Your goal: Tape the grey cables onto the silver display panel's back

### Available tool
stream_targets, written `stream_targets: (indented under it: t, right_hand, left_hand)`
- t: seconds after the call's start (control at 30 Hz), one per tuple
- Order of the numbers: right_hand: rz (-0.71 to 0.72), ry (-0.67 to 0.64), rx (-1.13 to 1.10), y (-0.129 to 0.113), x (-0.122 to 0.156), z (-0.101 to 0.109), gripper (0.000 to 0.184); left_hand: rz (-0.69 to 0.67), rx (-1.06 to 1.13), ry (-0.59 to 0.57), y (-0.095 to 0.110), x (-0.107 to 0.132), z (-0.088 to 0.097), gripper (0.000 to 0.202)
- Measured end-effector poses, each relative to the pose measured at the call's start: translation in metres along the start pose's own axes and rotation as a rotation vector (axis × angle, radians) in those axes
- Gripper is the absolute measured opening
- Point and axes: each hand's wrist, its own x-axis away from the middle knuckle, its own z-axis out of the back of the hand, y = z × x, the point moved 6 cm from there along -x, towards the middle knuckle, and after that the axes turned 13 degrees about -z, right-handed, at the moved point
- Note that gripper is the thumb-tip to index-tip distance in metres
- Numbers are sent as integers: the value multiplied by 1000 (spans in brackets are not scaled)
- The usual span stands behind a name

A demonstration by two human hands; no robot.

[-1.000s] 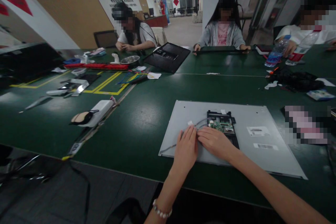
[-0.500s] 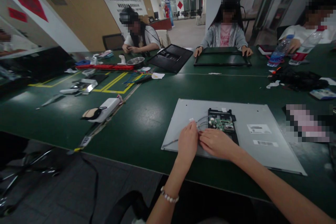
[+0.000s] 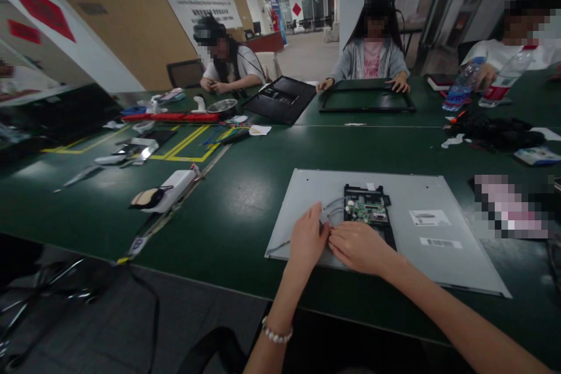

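A silver display panel (image 3: 302,187) lies back side up on the table in front of me. A black bracket (image 3: 387,228) with a green circuit board (image 3: 366,210) sits on it. Thin grey cables (image 3: 335,203) run left from the board towards my hands, and a cable end shows beyond my left hand (image 3: 308,235). That hand is closed around the cable, its index finger along a small pale piece. My right hand (image 3: 362,246) is closed too, its fingertips pressed together against the left one. What they pinch is hidden.
A white box-like piece with a beige pad (image 3: 149,198) lies left. Across the table, one person holds a black frame (image 3: 367,110) beside a black back cover (image 3: 280,99). Two bottles (image 3: 508,79) and a black bundle (image 3: 495,131) are at right; a blurred-out pink object (image 3: 511,204) lies nearer.
The view has shifted slightly. My hands stay together at the cable, the left turned a little so a pale piece shows beside its index finger. The person opposite has moved one hand on the frame.
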Motion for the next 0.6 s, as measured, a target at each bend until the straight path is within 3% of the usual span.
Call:
stream_targets:
  t: [0.17,0.6]
  right_hand:
    - [-15,-5,-18,3,-3,1,23]
    - [-71,-58,-82,8,-13,6,23]
  left_hand:
    - [-19,72,64,-5,-1,-1,43]
    - [-29,77,49,-9,-4,-1,41]
